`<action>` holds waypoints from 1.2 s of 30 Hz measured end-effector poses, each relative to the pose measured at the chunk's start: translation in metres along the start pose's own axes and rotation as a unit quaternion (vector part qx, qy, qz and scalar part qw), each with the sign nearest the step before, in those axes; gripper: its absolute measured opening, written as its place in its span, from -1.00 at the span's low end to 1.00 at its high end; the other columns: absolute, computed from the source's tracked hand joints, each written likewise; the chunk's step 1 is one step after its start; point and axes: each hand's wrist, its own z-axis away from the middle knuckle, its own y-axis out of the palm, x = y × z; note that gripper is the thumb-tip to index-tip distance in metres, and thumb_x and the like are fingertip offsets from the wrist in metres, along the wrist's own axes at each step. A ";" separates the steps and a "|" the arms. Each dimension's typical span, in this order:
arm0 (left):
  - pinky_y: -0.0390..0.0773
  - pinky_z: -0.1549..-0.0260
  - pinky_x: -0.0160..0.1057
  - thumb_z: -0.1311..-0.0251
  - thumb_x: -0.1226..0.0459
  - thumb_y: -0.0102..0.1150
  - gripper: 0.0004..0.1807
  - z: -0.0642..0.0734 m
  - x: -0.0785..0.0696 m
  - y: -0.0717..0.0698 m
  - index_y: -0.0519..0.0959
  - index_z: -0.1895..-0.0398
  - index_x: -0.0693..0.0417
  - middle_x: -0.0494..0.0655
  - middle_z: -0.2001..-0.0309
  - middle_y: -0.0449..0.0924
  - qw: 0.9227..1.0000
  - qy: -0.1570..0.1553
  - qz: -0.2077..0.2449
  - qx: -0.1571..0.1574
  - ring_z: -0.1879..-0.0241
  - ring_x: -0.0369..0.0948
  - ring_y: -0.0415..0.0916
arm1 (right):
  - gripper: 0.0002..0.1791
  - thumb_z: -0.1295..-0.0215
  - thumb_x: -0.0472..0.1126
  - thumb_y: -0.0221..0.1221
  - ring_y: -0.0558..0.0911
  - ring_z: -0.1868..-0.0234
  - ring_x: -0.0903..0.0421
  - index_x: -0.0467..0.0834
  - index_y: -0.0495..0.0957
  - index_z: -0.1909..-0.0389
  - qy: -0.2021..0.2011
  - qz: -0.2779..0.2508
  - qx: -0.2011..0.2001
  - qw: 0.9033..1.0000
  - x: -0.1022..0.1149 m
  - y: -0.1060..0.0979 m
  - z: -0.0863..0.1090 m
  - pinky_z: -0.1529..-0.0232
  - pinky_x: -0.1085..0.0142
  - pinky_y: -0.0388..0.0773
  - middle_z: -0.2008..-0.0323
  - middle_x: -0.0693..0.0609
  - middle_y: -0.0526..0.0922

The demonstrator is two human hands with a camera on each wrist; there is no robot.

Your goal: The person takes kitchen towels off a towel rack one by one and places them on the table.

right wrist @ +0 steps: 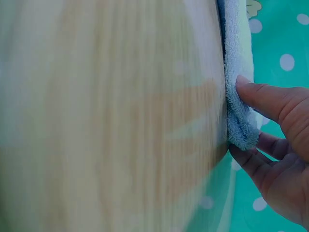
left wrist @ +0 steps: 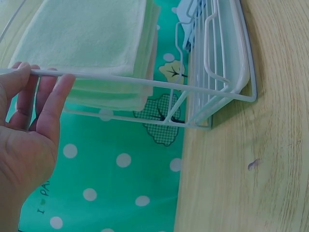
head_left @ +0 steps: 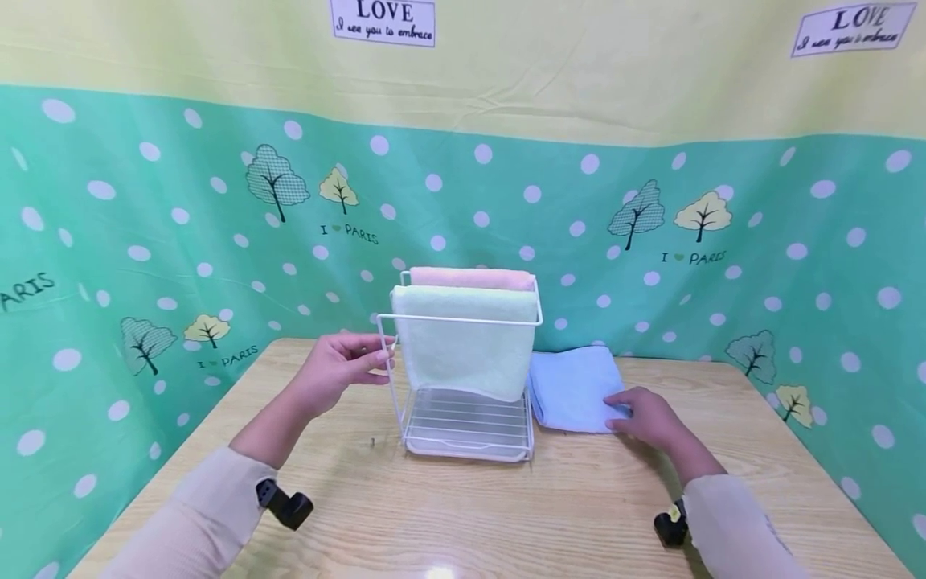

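Note:
A white wire towel rack (head_left: 466, 453) stands mid-table, with a pale green towel (head_left: 466, 342) draped over a front bar and a pink towel (head_left: 470, 278) behind it. My left hand (head_left: 327, 376) grips the rack's left side wire between thumb and fingers; the left wrist view shows the fingertips at that white bar (left wrist: 120, 80). To the right of the rack lies a folded blue towel (head_left: 571, 390) on the table. My right hand (head_left: 646, 416) pinches its near right corner, thumb on top and fingers at the lower edge, as the right wrist view shows on the fluffy fold (right wrist: 237, 113).
The light wooden table (head_left: 463, 515) runs back to a green and yellow curtain (head_left: 463, 201) with dots and trees. A small dark mark (head_left: 372, 442) shows on the tabletop left of the rack. Black cameras are strapped at both wrists.

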 end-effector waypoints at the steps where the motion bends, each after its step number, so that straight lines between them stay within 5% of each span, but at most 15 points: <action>1: 0.69 0.20 0.01 -0.24 0.34 0.28 -0.61 0.000 0.000 0.000 0.54 -0.07 0.42 0.21 0.17 0.64 1.000 0.001 -0.002 0.000 0.17 0.06 0.63 | -0.54 -0.16 -0.22 0.38 0.36 -0.22 -0.41 -0.28 0.60 -0.07 -0.001 0.001 0.000 1.000 0.002 0.000 -0.001 -0.22 -0.26 0.34 -0.14 -0.39 0.49; 11: 0.70 0.21 -0.01 -0.25 0.36 0.26 -0.58 0.003 0.002 -0.001 0.49 -0.08 0.51 0.29 0.16 0.60 1.000 0.002 -0.003 -0.008 0.21 -0.05 0.64 | -0.57 -0.18 -0.21 0.37 0.39 -0.21 -0.38 -0.29 0.61 -0.05 0.005 -0.005 -0.002 1.000 0.010 0.005 -0.008 -0.21 -0.23 0.37 -0.10 -0.36 0.52; 17: 0.70 0.22 -0.01 -0.25 0.36 0.26 -0.59 0.003 0.001 0.000 0.51 -0.07 0.50 0.12 0.19 0.64 1.000 0.003 -0.003 -0.014 0.22 -0.07 0.65 | -0.57 -0.19 -0.20 0.36 0.38 -0.22 -0.38 -0.29 0.61 -0.05 0.012 0.004 0.000 1.000 0.014 0.002 -0.007 -0.21 -0.24 0.36 -0.12 -0.36 0.52; 27: 0.70 0.22 -0.01 -0.25 0.37 0.26 -0.60 0.001 0.001 0.004 0.51 -0.07 0.50 0.18 0.19 0.61 1.000 -0.004 -0.005 -0.010 0.23 -0.08 0.64 | -0.56 -0.17 -0.15 0.37 0.53 -0.01 -0.31 -0.29 0.61 -0.03 -0.015 -0.012 -0.025 1.000 0.022 -0.020 0.000 0.04 -0.14 0.56 -0.08 -0.36 0.53; 36: 0.70 0.21 -0.04 -0.27 0.35 0.24 -0.61 0.000 0.000 0.004 0.51 -0.06 0.50 0.24 0.17 0.60 1.000 -0.002 -0.014 -0.012 0.23 -0.10 0.64 | -0.56 -0.21 -0.14 0.34 0.54 -0.02 -0.27 -0.24 0.59 -0.08 -0.052 -0.043 -0.062 0.996 0.044 -0.046 0.006 0.12 -0.05 0.64 -0.13 -0.30 0.52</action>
